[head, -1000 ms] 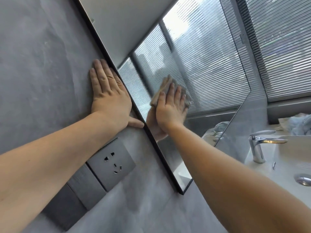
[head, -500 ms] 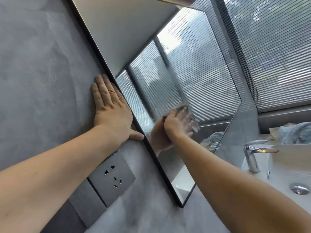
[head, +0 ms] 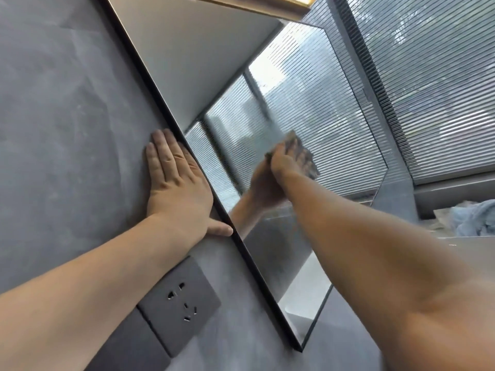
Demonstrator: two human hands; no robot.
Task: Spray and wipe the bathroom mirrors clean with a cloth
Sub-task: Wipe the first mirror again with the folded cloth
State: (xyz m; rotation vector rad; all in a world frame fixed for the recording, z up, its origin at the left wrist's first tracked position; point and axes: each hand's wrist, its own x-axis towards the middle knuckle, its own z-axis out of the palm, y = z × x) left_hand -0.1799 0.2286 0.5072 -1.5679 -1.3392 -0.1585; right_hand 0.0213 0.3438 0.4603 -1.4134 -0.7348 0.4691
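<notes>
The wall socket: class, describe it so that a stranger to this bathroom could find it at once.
Start at the black-framed mirror on the grey wall. The left hand lies flat beside its frame; the wall socket is just below that wrist. It is a dark grey square plate with pin slots, unlike the plain blank plate adjoining it.

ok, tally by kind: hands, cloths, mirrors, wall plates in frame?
Bare hands: 2, left hand flat on the grey wall, right hand pressing the cloth
Grey wiping cloth: 1
Black-framed wall mirror: 1
Dark grey wall plates: 2, socket and blank plate
Total: 6
</notes>
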